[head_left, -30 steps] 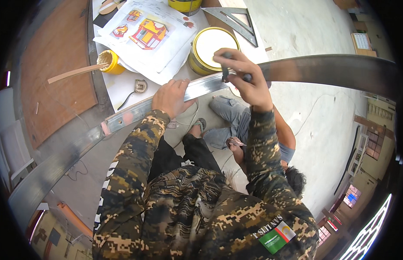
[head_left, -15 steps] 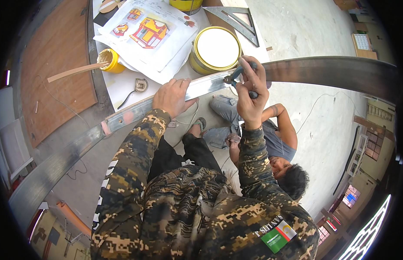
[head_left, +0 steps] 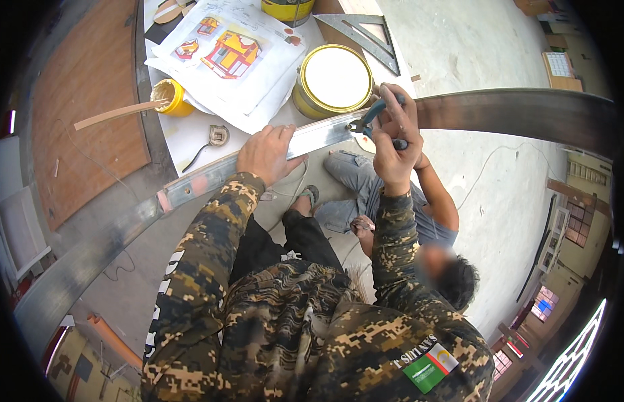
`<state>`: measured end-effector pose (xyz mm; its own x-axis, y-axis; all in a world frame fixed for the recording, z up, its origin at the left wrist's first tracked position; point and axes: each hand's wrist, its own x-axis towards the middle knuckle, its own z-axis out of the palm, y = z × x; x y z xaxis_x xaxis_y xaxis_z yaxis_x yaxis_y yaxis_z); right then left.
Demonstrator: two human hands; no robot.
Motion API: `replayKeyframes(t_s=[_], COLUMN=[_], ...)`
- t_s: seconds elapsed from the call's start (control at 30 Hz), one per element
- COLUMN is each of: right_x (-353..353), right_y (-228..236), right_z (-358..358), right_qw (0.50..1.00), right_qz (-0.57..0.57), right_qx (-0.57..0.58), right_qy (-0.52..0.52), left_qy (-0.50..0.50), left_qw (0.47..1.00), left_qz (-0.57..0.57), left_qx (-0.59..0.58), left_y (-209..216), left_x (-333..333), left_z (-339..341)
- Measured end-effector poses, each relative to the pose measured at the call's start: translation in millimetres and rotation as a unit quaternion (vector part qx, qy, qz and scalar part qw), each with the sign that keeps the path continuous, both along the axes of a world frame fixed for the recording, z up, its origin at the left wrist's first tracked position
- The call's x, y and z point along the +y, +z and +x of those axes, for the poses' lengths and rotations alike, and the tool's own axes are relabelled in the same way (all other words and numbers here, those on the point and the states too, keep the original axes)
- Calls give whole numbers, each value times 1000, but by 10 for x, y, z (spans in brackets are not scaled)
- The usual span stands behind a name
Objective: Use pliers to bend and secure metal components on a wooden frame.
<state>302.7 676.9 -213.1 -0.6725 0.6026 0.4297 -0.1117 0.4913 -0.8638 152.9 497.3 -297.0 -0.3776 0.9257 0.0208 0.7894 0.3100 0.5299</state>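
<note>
A long, shiny metal channel (head_left: pixel 319 136) lies across in front of me, running from lower left to upper right. My left hand (head_left: pixel 266 155) is closed over it, thumb on the near side and fingers on the far side. In my right hand (head_left: pixel 399 147) is a pair of pliers (head_left: pixel 375 112) with dark blue-green handles, held with the handles spread. The jaws rest at the channel's face, close to a small dark spot; whether they grip anything there is too small to tell.
Beyond the channel, a white table (head_left: pixel 184 137) carries a yellow-rimmed can (head_left: pixel 333 77), printed drawings (head_left: pixel 235 63), a tape measure (head_left: pixel 218 136), a triangular square (head_left: pixel 369 40) and a yellow tub (head_left: pixel 172 97) with a wooden stick. A co-worker (head_left: pixel 432 214) sits low beside my right arm.
My right hand has shifted slightly right with the pliers, and their handles look wider apart. My left hand stays on the channel. The co-worker's arm has moved a little.
</note>
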Motion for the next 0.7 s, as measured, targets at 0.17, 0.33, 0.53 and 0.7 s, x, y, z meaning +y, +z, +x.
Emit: replayKeyframes(t_s=[0.17,0.33,0.53,0.7], right_x=[-66,-225,-22,466], right_y=[-26,22,206,424], right_z=[23,-59,-144,-361], right_qw=[994,990,996,901], right_qz=[82,104,60,-30], right_qx=[-39,-43,-59,-197], right_qy=[-60,-87,32,387], left_qy=[3,3,6,-2], left_qw=[1000,1000,1000,1000], left_qz=[-1,-17,-22,-27], left_qx=[5,-4,-7,14], left_y=[-27,29,40,11], left_x=[-2,7,6,51], left_z=[5,4,-8,19])
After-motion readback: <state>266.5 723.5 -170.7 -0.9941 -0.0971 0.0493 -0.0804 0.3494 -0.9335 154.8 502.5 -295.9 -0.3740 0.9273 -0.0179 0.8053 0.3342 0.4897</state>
